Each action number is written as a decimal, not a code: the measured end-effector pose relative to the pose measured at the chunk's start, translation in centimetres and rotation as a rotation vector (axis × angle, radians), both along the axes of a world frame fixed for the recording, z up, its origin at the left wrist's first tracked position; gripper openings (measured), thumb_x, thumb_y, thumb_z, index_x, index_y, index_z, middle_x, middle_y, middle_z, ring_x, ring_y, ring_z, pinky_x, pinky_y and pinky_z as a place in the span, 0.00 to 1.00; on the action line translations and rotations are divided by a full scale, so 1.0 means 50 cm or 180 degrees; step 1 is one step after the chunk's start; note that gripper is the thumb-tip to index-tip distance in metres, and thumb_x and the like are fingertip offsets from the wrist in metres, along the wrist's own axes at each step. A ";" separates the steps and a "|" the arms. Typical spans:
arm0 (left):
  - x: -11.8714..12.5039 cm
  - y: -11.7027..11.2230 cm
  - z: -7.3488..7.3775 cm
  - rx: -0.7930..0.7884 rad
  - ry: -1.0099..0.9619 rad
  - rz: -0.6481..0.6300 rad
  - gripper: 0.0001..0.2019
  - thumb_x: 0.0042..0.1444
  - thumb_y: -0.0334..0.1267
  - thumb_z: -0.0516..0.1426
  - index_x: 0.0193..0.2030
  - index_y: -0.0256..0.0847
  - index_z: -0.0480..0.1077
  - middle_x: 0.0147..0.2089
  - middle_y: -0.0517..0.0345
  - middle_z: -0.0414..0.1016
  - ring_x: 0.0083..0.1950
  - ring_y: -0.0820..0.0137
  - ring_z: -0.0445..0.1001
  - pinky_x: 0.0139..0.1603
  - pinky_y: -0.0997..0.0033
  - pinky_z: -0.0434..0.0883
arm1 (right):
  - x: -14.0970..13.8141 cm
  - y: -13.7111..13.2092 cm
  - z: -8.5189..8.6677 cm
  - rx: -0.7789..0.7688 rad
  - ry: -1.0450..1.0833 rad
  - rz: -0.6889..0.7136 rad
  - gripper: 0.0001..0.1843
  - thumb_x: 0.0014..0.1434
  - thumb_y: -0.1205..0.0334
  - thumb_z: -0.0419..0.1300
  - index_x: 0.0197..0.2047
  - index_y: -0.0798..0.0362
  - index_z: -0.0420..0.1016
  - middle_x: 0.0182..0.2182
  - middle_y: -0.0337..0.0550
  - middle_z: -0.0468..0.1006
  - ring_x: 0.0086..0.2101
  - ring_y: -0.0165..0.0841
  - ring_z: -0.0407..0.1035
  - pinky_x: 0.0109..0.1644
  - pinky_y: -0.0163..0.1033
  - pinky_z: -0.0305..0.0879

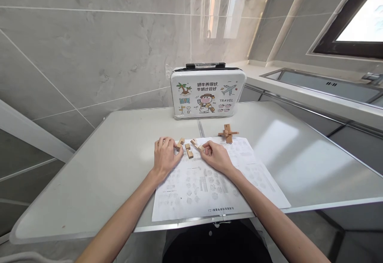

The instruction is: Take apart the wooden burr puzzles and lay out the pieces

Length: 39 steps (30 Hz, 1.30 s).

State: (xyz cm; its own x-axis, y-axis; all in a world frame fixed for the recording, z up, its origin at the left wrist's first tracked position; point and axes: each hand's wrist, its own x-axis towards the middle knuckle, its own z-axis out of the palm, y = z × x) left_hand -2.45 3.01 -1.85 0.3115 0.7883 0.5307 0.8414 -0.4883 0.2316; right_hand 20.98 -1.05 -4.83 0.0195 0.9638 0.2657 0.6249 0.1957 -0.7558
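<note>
My left hand [165, 154] is closed on a notched wooden puzzle piece [180, 144], pinched between thumb and fingers. Between both hands a second notched wooden piece [189, 151] lies on the printed sheet [176, 209], untouched. My right hand [217, 155] pinches the near end of a third wooden piece [196, 145], which slants away to the upper left. Behind the right hand, at the sheet's far edge, sits an assembled wooden burr puzzle [228, 133] with crossed bars. Faint diagrams cover the sheet, and its heading faces away from me.
A white cartoon-printed case [209, 95] with a black handle stands upright at the back of the folding table [119, 175], near the tiled wall [119, 55]. To the right runs a counter with a sink [326, 83].
</note>
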 end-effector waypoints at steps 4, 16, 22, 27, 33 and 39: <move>0.005 -0.007 0.005 0.0008 0.0183 -0.0048 0.08 0.59 0.39 0.61 0.29 0.45 0.70 0.39 0.48 0.76 0.50 0.51 0.71 0.54 0.47 0.66 | 0.001 -0.001 -0.003 -0.0018 -0.0175 -0.0078 0.04 0.59 0.59 0.62 0.36 0.48 0.71 0.25 0.36 0.75 0.26 0.35 0.70 0.32 0.39 0.60; 0.011 -0.021 0.005 -0.0278 0.0248 -0.0485 0.11 0.49 0.36 0.64 0.24 0.44 0.64 0.41 0.49 0.73 0.49 0.53 0.71 0.55 0.48 0.66 | -0.004 -0.004 0.001 -0.0008 -0.0479 -0.0136 0.09 0.55 0.62 0.62 0.32 0.47 0.63 0.22 0.34 0.72 0.25 0.35 0.68 0.31 0.38 0.56; 0.011 -0.025 0.016 -0.0371 0.0204 -0.0586 0.12 0.46 0.38 0.65 0.32 0.45 0.65 0.43 0.50 0.71 0.49 0.53 0.69 0.53 0.51 0.67 | -0.007 -0.008 0.003 0.0079 -0.0593 -0.0101 0.09 0.56 0.61 0.63 0.32 0.47 0.64 0.22 0.33 0.72 0.25 0.34 0.68 0.31 0.38 0.55; 0.011 -0.021 0.012 -0.0464 0.0009 -0.0919 0.28 0.45 0.44 0.68 0.53 0.43 0.66 0.57 0.46 0.72 0.59 0.49 0.69 0.61 0.48 0.68 | -0.009 -0.013 0.007 0.0188 -0.0696 0.0039 0.08 0.61 0.56 0.64 0.36 0.49 0.70 0.23 0.34 0.73 0.25 0.33 0.69 0.31 0.38 0.55; 0.008 -0.008 -0.012 -0.0813 -0.0095 -0.1087 0.34 0.57 0.53 0.67 0.65 0.46 0.60 0.61 0.47 0.73 0.62 0.50 0.73 0.62 0.47 0.71 | -0.009 -0.015 0.007 0.0242 -0.0638 0.0318 0.11 0.66 0.51 0.64 0.43 0.50 0.77 0.26 0.34 0.76 0.26 0.31 0.70 0.33 0.36 0.57; 0.003 0.008 -0.020 -0.1059 -0.0157 -0.1235 0.36 0.59 0.55 0.67 0.68 0.49 0.59 0.61 0.48 0.75 0.60 0.50 0.75 0.57 0.49 0.74 | -0.009 -0.014 0.004 0.0290 -0.0659 0.0495 0.11 0.67 0.54 0.64 0.48 0.50 0.80 0.28 0.35 0.79 0.27 0.31 0.71 0.34 0.36 0.57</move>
State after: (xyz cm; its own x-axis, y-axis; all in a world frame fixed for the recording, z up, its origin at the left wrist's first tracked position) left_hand -2.30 3.40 -2.85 0.5956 0.7483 0.2921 0.5969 -0.6557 0.4624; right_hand 20.53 -1.73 -4.66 -0.1905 0.9229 0.3345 0.7215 0.3627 -0.5898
